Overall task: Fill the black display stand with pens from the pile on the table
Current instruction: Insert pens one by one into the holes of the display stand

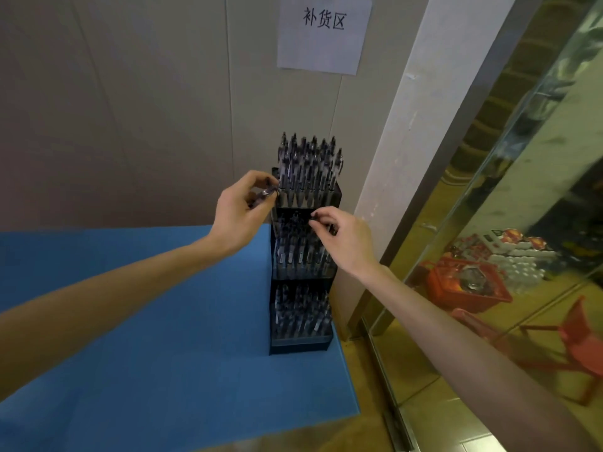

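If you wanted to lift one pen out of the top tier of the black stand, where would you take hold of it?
Probably by its upper end. The top-tier pens stand upright and packed close, their lower barrels sunk in the black stand, so only the clip ends are free. Come from above with a fingertip pinch and pull straight up. The left hand crowds the left edge.

Tall black three-tier display stand [302,346] upright on the blue table, tiers packed with upright pens [306,164]

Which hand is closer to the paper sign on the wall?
Left. The left hand is up by the display stand's top tier, below the paper sign; the right hand sits lower, at the middle tier.
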### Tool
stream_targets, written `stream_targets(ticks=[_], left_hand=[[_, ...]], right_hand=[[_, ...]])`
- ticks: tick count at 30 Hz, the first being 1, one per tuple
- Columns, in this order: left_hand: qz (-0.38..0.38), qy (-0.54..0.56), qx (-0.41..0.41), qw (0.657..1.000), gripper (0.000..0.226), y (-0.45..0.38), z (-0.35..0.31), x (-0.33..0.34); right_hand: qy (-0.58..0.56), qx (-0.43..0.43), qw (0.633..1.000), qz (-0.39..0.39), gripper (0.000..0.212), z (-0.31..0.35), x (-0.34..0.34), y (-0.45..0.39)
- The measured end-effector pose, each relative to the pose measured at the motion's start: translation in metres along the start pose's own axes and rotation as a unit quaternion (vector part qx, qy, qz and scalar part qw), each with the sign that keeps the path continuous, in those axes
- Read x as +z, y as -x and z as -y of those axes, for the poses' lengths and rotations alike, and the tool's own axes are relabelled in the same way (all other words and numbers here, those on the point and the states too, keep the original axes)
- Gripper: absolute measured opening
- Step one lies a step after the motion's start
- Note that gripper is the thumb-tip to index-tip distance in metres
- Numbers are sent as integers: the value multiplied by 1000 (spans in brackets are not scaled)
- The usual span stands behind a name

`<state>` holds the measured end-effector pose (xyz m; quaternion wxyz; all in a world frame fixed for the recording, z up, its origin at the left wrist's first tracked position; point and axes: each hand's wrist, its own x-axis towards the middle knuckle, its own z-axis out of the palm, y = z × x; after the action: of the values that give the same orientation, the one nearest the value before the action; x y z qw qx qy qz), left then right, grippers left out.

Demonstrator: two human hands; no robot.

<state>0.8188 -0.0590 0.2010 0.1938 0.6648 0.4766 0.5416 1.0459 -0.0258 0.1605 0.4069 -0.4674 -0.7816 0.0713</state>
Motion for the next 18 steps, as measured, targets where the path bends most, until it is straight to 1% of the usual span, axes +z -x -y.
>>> stream_targets(ticks=[3, 6, 8, 13, 16, 18], left_hand=[[8, 0, -3, 1000, 13, 1, 1, -4], [22, -5, -3, 1000, 13, 4, 3, -6], [28, -7, -1, 1000, 13, 6, 4, -8], [47, -13, 6, 999, 12, 14, 9, -10], [60, -15, 1, 998, 12, 20, 13, -9], [66, -15, -2, 998, 12, 24, 15, -8]], right_hand=[[22, 4, 1000, -1, 25, 3, 3, 1], [9, 33, 999, 1, 23, 5, 2, -1], [1, 56, 998, 12, 22, 5, 0, -1], [33, 88, 994, 61, 21, 0, -1, 6], [50, 61, 994, 79, 26, 2, 0, 2], [91, 36, 991, 96, 27, 5, 2, -2]])
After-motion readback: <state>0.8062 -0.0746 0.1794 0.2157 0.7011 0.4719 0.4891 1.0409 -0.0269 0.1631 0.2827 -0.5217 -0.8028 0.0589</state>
